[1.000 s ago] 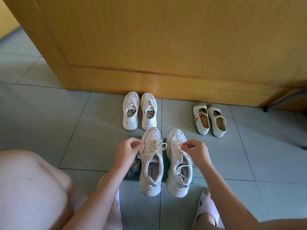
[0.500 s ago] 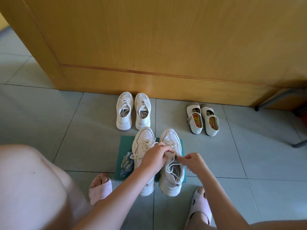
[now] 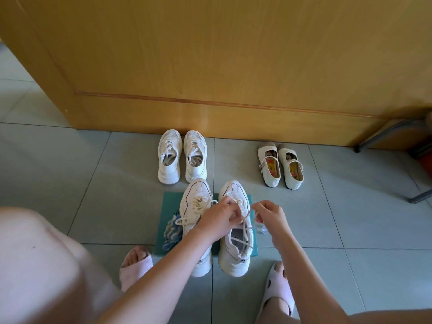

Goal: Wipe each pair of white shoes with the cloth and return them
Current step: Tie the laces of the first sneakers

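Two chunky white sneakers stand side by side on a teal mat (image 3: 168, 202) in front of me. My left hand (image 3: 218, 218) and my right hand (image 3: 271, 213) both pinch the cream laces (image 3: 245, 220) of the right sneaker (image 3: 236, 251), which run crossed between them. The left sneaker (image 3: 196, 195) has its laces loose and is partly hidden by my left forearm. A striped blue, yellow and white cloth (image 3: 173, 230) lies crumpled on the mat at the left sneaker's side.
A second pair of white sneakers (image 3: 182, 157) and a pair of cream strap shoes (image 3: 280, 167) stand against the wooden door (image 3: 210, 66). Metal furniture legs (image 3: 420, 195) are at the right. My feet in pink slippers (image 3: 278, 288) flank the mat on grey tiles.
My left hand has crossed from the left sneaker to the right sneaker's laces. Both hands now hold those laces, drawn out between them.
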`<act>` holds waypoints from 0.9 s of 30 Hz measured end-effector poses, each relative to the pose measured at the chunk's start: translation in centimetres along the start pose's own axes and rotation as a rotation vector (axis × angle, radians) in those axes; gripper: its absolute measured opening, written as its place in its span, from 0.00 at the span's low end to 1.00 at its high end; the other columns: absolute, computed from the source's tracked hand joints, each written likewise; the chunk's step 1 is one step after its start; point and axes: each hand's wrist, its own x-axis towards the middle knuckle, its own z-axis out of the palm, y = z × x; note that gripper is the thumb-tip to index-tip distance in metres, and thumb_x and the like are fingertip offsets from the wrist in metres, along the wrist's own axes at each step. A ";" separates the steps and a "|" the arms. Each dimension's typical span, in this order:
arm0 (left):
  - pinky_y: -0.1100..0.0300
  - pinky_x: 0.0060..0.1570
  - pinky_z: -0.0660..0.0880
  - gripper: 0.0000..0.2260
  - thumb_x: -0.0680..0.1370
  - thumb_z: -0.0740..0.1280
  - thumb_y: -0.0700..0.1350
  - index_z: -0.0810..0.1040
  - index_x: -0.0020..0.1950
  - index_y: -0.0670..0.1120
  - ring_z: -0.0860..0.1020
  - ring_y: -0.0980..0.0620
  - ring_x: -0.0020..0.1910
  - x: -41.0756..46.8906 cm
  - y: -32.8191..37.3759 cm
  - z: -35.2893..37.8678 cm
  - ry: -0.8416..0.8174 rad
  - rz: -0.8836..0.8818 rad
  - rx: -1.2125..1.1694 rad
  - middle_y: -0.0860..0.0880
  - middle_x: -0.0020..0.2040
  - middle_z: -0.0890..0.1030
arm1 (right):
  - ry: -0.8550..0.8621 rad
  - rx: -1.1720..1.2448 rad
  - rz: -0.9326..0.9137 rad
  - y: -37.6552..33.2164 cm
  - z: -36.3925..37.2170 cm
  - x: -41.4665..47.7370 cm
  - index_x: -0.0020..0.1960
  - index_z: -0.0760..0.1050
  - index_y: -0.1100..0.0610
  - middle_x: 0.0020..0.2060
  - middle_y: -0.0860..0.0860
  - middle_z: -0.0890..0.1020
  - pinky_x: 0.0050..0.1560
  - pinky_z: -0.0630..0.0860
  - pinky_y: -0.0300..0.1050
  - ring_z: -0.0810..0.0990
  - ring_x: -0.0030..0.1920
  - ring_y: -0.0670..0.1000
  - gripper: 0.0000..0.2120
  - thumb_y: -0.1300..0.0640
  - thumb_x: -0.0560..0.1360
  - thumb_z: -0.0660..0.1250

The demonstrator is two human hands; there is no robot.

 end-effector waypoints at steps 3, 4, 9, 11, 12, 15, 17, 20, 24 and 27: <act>0.58 0.46 0.73 0.08 0.77 0.64 0.50 0.77 0.48 0.47 0.76 0.54 0.43 0.6 0.4 0.1 0.017 -0.113 -0.161 0.52 0.52 0.75 | -0.005 0.061 -0.051 -0.3 -0.2 -0.2 0.40 0.77 0.61 0.32 0.53 0.78 0.42 0.72 0.41 0.74 0.35 0.50 0.06 0.60 0.75 0.65; 0.57 0.46 0.73 0.08 0.77 0.64 0.50 0.78 0.48 0.46 0.77 0.53 0.43 0.7 0.6 0.0 0.009 -0.164 -0.251 0.51 0.49 0.77 | -0.012 0.082 -0.067 -0.4 -0.3 -0.3 0.40 0.76 0.61 0.31 0.53 0.78 0.42 0.73 0.42 0.74 0.34 0.50 0.07 0.60 0.75 0.65; 0.59 0.48 0.71 0.09 0.79 0.61 0.47 0.78 0.46 0.45 0.76 0.53 0.43 1.3 1.5 -0.5 0.044 -0.316 -0.749 0.50 0.42 0.79 | 0.018 -0.002 -0.128 -1.1 -0.6 -0.3 0.43 0.76 0.60 0.28 0.50 0.75 0.33 0.72 0.38 0.72 0.29 0.48 0.08 0.54 0.76 0.66; 0.56 0.50 0.73 0.09 0.79 0.61 0.44 0.79 0.41 0.49 0.75 0.52 0.40 1.7 1.8 -0.6 0.104 -0.342 -0.839 0.51 0.37 0.79 | 0.022 -0.124 -0.199 -1.5 -0.8 -0.3 0.43 0.76 0.58 0.28 0.49 0.74 0.29 0.69 0.37 0.70 0.27 0.47 0.09 0.53 0.76 0.67; 0.56 0.48 0.74 0.10 0.79 0.62 0.43 0.79 0.40 0.49 0.75 0.53 0.38 1.9 2.0 -0.6 0.119 -0.343 -0.856 0.51 0.35 0.79 | 0.022 -0.197 -0.255 -1.5 -0.9 -0.2 0.42 0.76 0.58 0.27 0.48 0.73 0.28 0.67 0.37 0.68 0.26 0.46 0.09 0.52 0.75 0.67; 0.63 0.39 0.70 0.09 0.79 0.62 0.41 0.81 0.42 0.45 0.72 0.61 0.29 2.1 2.5 -0.6 0.134 -0.290 -0.792 0.51 0.32 0.78 | 0.018 -0.400 -0.382 -1.7 -0.8 -0.1 0.41 0.78 0.56 0.25 0.46 0.72 0.27 0.60 0.37 0.64 0.25 0.44 0.11 0.48 0.75 0.67; 0.61 0.41 0.70 0.10 0.79 0.60 0.40 0.79 0.42 0.45 0.73 0.60 0.30 2.1 2.6 -0.7 0.085 -0.216 -0.674 0.51 0.33 0.77 | 0.046 -0.505 -0.411 -1.9 -0.7 0.1 0.41 0.77 0.54 0.27 0.45 0.74 0.29 0.62 0.36 0.67 0.25 0.43 0.12 0.46 0.74 0.66; 0.58 0.42 0.69 0.11 0.79 0.59 0.44 0.74 0.38 0.46 0.72 0.55 0.34 2.0 2.5 -0.6 -0.034 -0.128 -0.473 0.51 0.34 0.75 | 0.079 -0.548 -0.455 -2.6 -0.9 0.5 0.40 0.77 0.53 0.30 0.45 0.77 0.31 0.66 0.37 0.73 0.31 0.46 0.10 0.47 0.73 0.69; 0.65 0.37 0.68 0.13 0.77 0.64 0.50 0.77 0.42 0.40 0.73 0.56 0.33 1.6 2.3 -0.6 -0.032 -0.090 -0.491 0.51 0.34 0.75 | 0.093 -0.492 -0.562 -3.1 -0.9 1.2 0.47 0.79 0.58 0.42 0.48 0.76 0.41 0.67 0.38 0.73 0.46 0.48 0.08 0.54 0.72 0.71; 0.68 0.38 0.70 0.10 0.79 0.62 0.45 0.79 0.43 0.42 0.74 0.57 0.33 1.6 2.2 -0.8 0.038 -0.149 -0.653 0.52 0.34 0.77 | 0.249 -0.431 -0.562 -3.0 -0.8 1.0 0.51 0.75 0.57 0.46 0.48 0.73 0.40 0.68 0.39 0.72 0.44 0.48 0.10 0.55 0.72 0.71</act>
